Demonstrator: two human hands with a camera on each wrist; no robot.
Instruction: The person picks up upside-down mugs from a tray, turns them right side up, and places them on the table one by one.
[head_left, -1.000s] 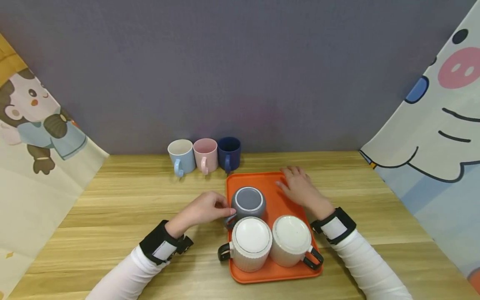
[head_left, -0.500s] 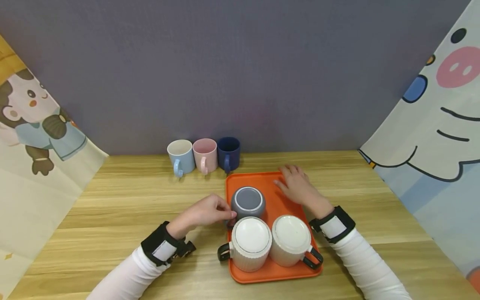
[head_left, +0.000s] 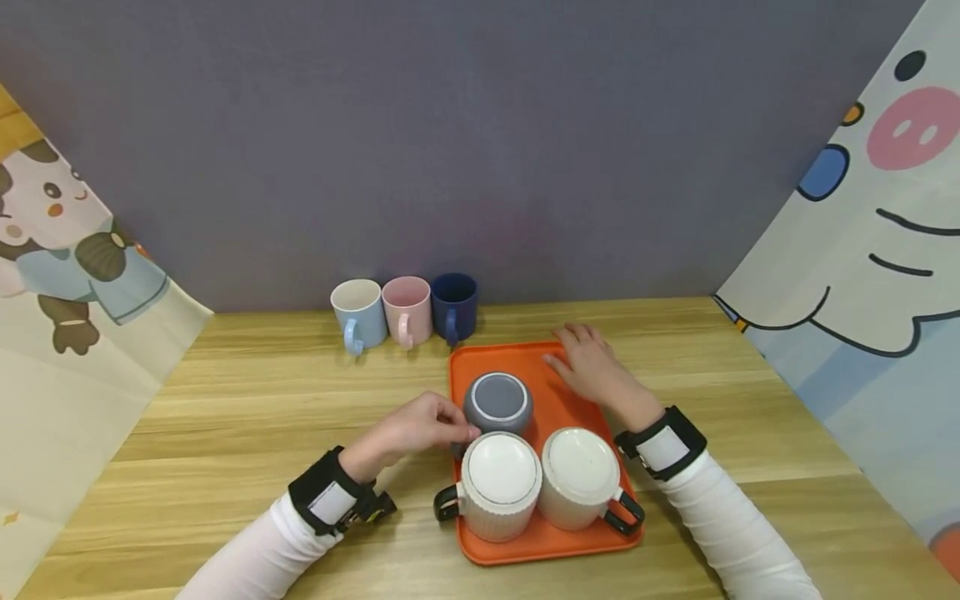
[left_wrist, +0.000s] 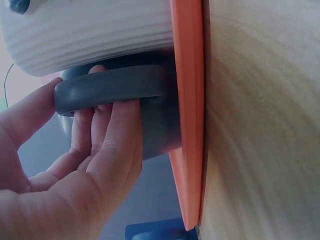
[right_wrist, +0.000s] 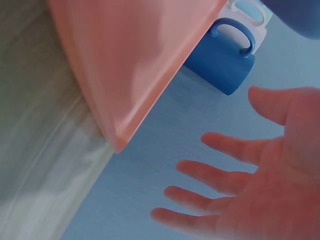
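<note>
Gray mug [head_left: 498,398], head view: sitting upside down on the single orange tray [head_left: 480,362], just beyond one white mug, its handle side lying at the left hand [head_left: 420,425].
Hands, head view: left hand reaching in from the tray's side, knuckles up; right hand [head_left: 596,367] stretching across the tray's far corner.
Mugs, head view: six are showing; mouth down on the tray, one gray mug and two white mugs [head_left: 501,475]; standing upright behind, one light blue mug [head_left: 360,321], one pink mug [head_left: 411,317], one navy mug [head_left: 457,307].
Handle [left_wrist: 110,87], left wrist view: lying within the left hand's pinch, fingers [left_wrist: 122,125] curling through, thumb pressing its outer end.
Right palm, right wrist view: facing the camera, all digits spreading wide.
</note>
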